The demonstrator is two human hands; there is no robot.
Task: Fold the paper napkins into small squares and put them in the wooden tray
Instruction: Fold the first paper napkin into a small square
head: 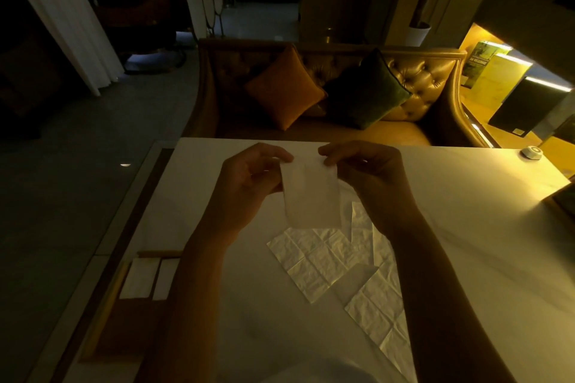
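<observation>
I hold a partly folded white paper napkin [311, 196] in the air above the table. My left hand [249, 183] pinches its upper left corner and my right hand [370, 177] pinches its upper right corner, so the napkin hangs down between them. Below it, unfolded creased napkins [314, 261] lie spread on the white table [466, 227]. At the table's left edge sits the wooden tray [124, 329] with two folded white napkins [149, 278] lying side by side at its far end.
A small round white object [531, 152] sits at the table's far right corner. Beyond the table stands a tufted sofa [420, 78] with an orange cushion [284, 90] and a dark green cushion [367, 93]. The room is dim.
</observation>
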